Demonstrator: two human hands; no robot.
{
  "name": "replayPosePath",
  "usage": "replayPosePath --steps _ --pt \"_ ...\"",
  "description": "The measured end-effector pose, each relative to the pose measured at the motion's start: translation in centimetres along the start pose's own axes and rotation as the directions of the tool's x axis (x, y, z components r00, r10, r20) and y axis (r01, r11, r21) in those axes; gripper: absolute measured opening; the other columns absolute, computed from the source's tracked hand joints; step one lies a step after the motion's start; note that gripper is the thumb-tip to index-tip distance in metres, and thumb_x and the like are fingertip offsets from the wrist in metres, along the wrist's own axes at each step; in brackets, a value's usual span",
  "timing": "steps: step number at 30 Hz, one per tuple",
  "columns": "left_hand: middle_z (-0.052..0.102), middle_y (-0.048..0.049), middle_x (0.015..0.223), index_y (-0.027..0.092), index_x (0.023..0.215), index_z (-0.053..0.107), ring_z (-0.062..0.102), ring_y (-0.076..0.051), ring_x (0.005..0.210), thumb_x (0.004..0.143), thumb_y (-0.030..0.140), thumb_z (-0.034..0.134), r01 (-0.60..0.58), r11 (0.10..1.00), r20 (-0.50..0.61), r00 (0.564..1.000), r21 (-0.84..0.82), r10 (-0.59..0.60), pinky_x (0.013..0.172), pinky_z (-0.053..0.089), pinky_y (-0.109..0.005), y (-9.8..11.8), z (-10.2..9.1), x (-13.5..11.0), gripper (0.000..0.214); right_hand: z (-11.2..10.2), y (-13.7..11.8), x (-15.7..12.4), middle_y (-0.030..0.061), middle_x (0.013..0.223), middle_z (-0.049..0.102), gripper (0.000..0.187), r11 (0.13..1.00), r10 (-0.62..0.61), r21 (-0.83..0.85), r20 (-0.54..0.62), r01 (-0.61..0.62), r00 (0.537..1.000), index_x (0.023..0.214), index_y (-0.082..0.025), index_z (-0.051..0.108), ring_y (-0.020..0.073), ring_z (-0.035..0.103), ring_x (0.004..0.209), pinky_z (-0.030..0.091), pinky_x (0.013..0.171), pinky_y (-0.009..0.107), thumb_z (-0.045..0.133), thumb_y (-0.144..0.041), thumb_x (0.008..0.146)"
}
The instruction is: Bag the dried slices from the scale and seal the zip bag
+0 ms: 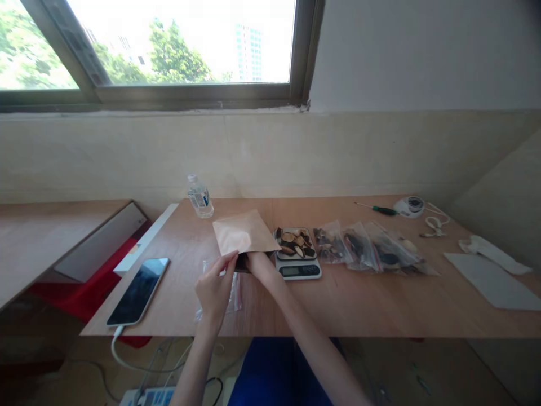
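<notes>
A brown kraft paper bag (pixel 243 231) lies tilted over the table with its mouth toward me. My left hand (pixel 217 282) pinches the near edge of its mouth between thumb and fingers. My right hand (pixel 258 265) reaches into the opening; its fingers are hidden inside the bag. Right beside the bag stands a small digital scale (pixel 298 270), its tray heaped with dried brown and pale slices (pixel 296 242). Under my left hand, a clear zip bag (pixel 234 296) rests on the wood.
Several clear zip bags of dried pieces (pixel 329 242) line up right of the scale. A water bottle (pixel 200 197) stands at the back; a phone (pixel 138 292) charges at left. Farther right are a screwdriver (pixel 382 210), a white dome camera (pixel 409 206) and a white board (pixel 494 282).
</notes>
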State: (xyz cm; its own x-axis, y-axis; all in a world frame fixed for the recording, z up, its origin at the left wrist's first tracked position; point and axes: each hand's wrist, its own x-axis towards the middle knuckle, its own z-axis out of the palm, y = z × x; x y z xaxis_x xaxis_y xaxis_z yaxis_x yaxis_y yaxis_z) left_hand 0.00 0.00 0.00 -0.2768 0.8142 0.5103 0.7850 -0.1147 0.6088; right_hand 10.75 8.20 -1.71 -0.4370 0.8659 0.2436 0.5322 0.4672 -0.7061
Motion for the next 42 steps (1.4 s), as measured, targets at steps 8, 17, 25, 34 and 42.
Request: replayPosePath --steps 8,17,25,34,42 --pt "0.072 0.0019 0.088 0.029 0.095 0.069 0.067 -0.014 0.073 0.083 0.038 0.054 -0.020 0.999 -0.011 1.000 -0.026 0.020 0.061 0.044 -0.021 0.3 0.0 0.1 0.021 -0.2 -0.4 -2.2 0.0099 0.118 0.062 0.040 0.999 -0.021 0.025 -0.075 0.023 0.997 0.117 -0.017 0.057 0.0206 0.054 0.112 0.038 0.099 0.035 0.039 -0.006 0.083" --pt "0.072 0.0021 0.088 0.030 0.096 0.069 0.066 -0.014 0.073 0.083 0.036 0.055 -0.006 1.000 -0.008 1.000 -0.004 0.005 0.062 0.043 -0.021 0.0 -0.1 0.2 0.019 -1.5 -0.8 -4.2 0.0104 0.109 0.066 0.032 0.997 -0.001 0.071 -0.052 0.004 0.999 0.109 -0.016 0.061 0.0210 0.060 0.103 0.045 0.089 0.031 0.049 -0.006 0.082" --pt "0.072 0.0026 0.089 0.031 0.097 0.068 0.066 -0.014 0.073 0.083 0.036 0.055 0.025 0.998 -0.001 1.000 0.057 -0.025 0.060 0.041 -0.020 -0.2 0.0 0.6 0.020 -3.5 -1.7 -6.7 0.0016 0.094 0.070 0.022 0.887 -0.008 0.449 -0.214 0.105 0.977 0.103 -0.024 0.065 0.0158 0.064 0.090 0.049 0.084 0.031 0.058 -0.023 0.082" --pt "0.072 0.0043 0.090 0.031 0.096 0.069 0.066 -0.013 0.074 0.083 0.036 0.056 0.049 0.997 0.002 0.999 0.057 -0.049 0.061 0.041 -0.020 0.2 1.0 1.2 0.018 -4.4 1.4 -6.8 0.0055 0.090 0.070 0.019 0.744 0.202 0.663 -0.347 0.087 0.916 0.088 -0.018 0.067 0.0177 0.066 0.087 0.051 0.084 0.033 0.066 -0.031 0.075" --pt "0.072 0.0055 0.090 0.033 0.095 0.068 0.067 -0.014 0.076 0.083 0.038 0.056 0.114 0.989 0.021 0.993 0.095 -0.116 0.061 0.041 -0.020 -0.3 1.0 1.9 0.018 -5.3 4.1 -8.8 0.0048 0.090 0.071 0.031 0.518 0.407 0.852 -0.323 0.075 0.855 0.098 -0.018 0.062 0.0174 0.066 0.087 0.052 0.082 0.035 0.071 -0.030 0.070"
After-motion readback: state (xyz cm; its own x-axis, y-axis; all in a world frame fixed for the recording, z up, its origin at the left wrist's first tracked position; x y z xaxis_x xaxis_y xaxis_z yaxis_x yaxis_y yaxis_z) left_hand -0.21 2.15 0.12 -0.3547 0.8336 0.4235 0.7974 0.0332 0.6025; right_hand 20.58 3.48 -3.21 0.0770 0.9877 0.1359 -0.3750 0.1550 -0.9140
